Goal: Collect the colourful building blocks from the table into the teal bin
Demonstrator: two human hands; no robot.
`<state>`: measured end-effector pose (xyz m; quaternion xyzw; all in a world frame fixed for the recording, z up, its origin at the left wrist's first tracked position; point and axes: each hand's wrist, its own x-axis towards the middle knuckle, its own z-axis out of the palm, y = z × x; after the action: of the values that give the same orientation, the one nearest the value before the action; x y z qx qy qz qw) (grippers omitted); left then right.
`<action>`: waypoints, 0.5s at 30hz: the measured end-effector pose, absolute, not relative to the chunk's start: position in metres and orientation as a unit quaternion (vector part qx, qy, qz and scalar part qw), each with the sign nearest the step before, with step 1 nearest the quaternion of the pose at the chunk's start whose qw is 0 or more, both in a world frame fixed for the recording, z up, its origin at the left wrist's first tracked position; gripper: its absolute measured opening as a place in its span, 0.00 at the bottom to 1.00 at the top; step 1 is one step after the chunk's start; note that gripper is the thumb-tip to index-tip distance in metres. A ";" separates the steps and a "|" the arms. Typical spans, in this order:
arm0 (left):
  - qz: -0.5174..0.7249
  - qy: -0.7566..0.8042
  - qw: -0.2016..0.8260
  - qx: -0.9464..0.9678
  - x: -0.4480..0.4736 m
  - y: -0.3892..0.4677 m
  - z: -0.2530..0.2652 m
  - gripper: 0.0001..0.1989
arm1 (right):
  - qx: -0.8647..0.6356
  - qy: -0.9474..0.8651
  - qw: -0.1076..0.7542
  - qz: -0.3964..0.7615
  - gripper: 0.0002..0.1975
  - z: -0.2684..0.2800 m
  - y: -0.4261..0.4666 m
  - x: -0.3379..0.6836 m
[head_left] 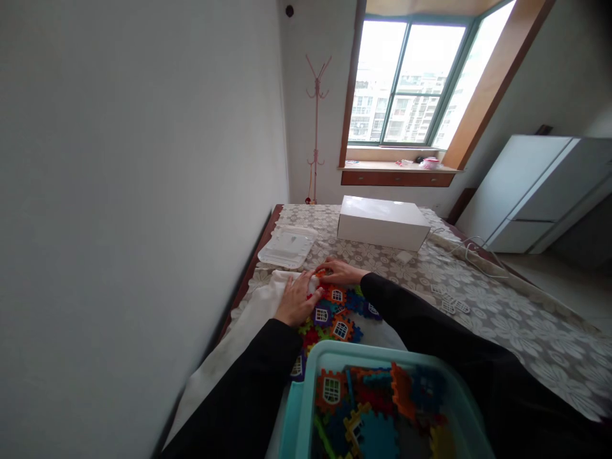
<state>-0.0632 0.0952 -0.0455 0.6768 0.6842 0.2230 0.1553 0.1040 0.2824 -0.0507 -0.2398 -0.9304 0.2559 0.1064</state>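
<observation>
My left hand [297, 298] rests flat on a white cloth [261, 305] at the left edge of a joined cluster of coloured interlocking blocks [335, 315], several with white window inserts. My right hand [340, 271] lies over the far end of the cluster, fingers curled on an orange block [321, 273]. The two hands nearly touch. Both sleeves are black. A teal bin [306, 389] close to me holds several more loose blocks.
A white box [382, 222] sits further back on the lace-covered table [502, 312]. A clear plastic lid [289, 247] lies left of it. A white cable [471, 245] trails at right. A wall runs along the table's left edge.
</observation>
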 end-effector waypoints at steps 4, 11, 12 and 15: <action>0.180 0.681 0.134 0.697 -0.062 0.095 -0.045 0.31 | -0.248 -0.925 0.128 0.257 0.12 -0.044 0.277 0.132; 0.227 0.674 0.152 0.686 -0.059 0.090 -0.039 0.26 | -0.175 -0.934 0.192 0.246 0.17 -0.024 0.216 0.193; 0.272 0.667 0.174 0.672 -0.058 0.090 -0.033 0.24 | -0.176 -0.929 0.209 0.252 0.18 -0.026 0.206 0.203; 0.419 0.620 0.227 0.624 -0.054 0.086 0.001 0.20 | -0.242 -0.880 0.315 0.262 0.19 -0.044 0.184 0.227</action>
<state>-0.0540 0.0861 0.0010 0.6236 0.6199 0.4188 0.2268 0.2269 0.1844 -0.0438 -0.2417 -0.8797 0.2619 0.3147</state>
